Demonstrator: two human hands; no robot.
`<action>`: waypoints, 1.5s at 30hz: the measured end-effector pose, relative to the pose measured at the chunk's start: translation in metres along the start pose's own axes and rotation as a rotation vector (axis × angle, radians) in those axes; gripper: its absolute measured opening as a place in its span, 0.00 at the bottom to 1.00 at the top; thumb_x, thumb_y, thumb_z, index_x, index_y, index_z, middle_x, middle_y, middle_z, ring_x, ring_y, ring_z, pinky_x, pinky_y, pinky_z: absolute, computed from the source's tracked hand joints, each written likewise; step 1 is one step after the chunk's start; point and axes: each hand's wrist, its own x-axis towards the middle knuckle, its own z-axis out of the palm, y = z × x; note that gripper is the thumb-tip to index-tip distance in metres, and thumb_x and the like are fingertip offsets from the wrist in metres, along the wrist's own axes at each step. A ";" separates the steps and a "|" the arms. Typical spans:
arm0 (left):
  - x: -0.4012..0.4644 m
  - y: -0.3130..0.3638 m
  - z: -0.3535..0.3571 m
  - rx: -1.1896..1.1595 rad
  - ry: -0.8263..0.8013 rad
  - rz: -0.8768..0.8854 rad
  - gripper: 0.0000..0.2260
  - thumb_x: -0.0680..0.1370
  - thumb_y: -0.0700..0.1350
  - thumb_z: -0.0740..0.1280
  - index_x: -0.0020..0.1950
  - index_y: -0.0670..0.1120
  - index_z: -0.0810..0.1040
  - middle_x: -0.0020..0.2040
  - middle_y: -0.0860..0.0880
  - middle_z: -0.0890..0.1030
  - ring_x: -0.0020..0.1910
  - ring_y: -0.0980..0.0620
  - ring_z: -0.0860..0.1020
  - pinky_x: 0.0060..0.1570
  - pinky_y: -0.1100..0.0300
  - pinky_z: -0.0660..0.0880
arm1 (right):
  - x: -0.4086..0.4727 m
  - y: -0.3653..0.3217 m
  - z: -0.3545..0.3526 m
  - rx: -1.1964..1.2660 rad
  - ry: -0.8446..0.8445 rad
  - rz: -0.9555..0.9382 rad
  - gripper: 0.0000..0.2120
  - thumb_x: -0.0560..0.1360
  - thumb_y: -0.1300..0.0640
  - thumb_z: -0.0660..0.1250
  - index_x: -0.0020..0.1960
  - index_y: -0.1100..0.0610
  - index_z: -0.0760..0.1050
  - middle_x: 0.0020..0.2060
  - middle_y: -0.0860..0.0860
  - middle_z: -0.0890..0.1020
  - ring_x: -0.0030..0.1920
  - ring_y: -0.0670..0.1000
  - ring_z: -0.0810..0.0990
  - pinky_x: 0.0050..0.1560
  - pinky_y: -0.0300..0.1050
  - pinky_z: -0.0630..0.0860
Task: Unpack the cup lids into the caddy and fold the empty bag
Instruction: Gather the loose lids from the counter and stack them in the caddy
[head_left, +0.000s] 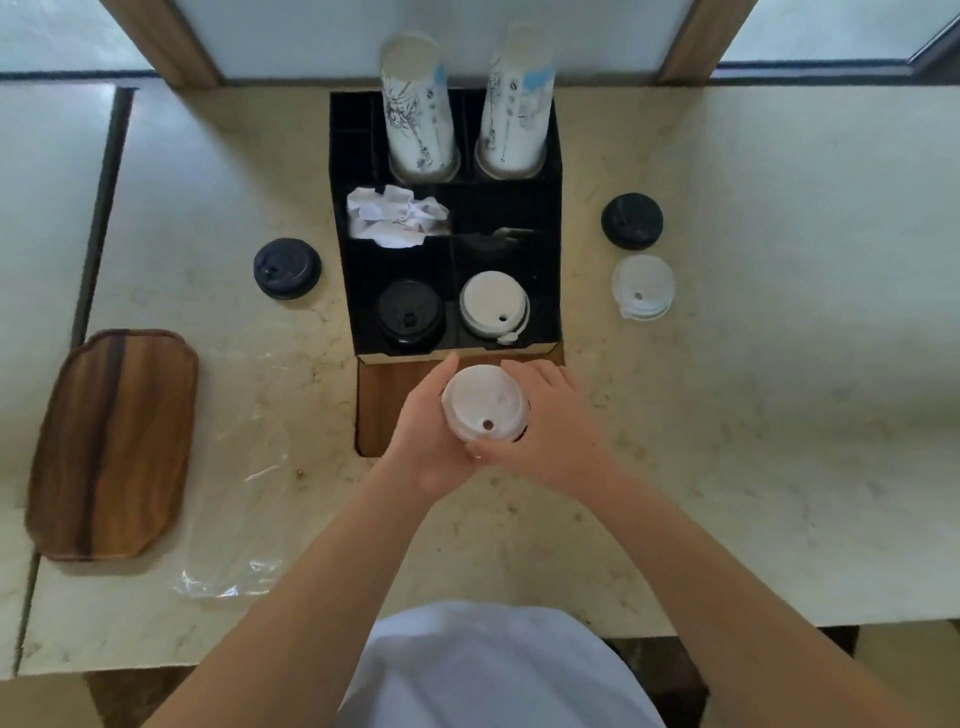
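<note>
A stack of white cup lids (483, 402) is held between both hands just in front of the black caddy (555, 270). My left hand (423, 431) cups its left side, and my right hand (550, 421) wraps its right side. The caddy's front compartments hold a black lid stack (410, 314) and a white lid stack (493, 304). A clear, empty plastic bag (244, 499) lies flat on the counter to the left.
Two stacks of paper cups (418, 109) stand in the caddy's back row, with crumpled white paper (395, 215) in a middle compartment. Loose black lids (287, 267) (631, 221) and clear lids (643, 286) sit beside the caddy. A wooden tray (111, 447) lies at the left.
</note>
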 end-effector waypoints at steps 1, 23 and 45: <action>0.006 -0.003 0.005 -0.043 -0.005 -0.004 0.30 0.77 0.64 0.64 0.71 0.45 0.76 0.67 0.42 0.79 0.57 0.42 0.82 0.45 0.51 0.81 | 0.001 0.008 -0.006 0.024 -0.010 -0.014 0.39 0.62 0.38 0.79 0.68 0.52 0.73 0.57 0.42 0.75 0.59 0.47 0.71 0.63 0.45 0.66; 0.040 0.011 0.005 -0.126 0.166 0.014 0.23 0.80 0.57 0.65 0.69 0.44 0.75 0.64 0.35 0.80 0.60 0.32 0.80 0.54 0.42 0.78 | 0.141 0.183 -0.079 -0.304 0.094 0.437 0.44 0.68 0.42 0.77 0.77 0.49 0.60 0.72 0.53 0.70 0.70 0.62 0.68 0.64 0.63 0.67; -0.054 0.001 -0.044 0.040 -0.178 0.102 0.32 0.80 0.64 0.61 0.71 0.40 0.75 0.63 0.39 0.80 0.59 0.40 0.81 0.52 0.48 0.80 | -0.013 -0.053 0.003 0.078 -0.268 -0.121 0.47 0.60 0.31 0.75 0.74 0.40 0.61 0.68 0.37 0.70 0.67 0.44 0.67 0.67 0.55 0.73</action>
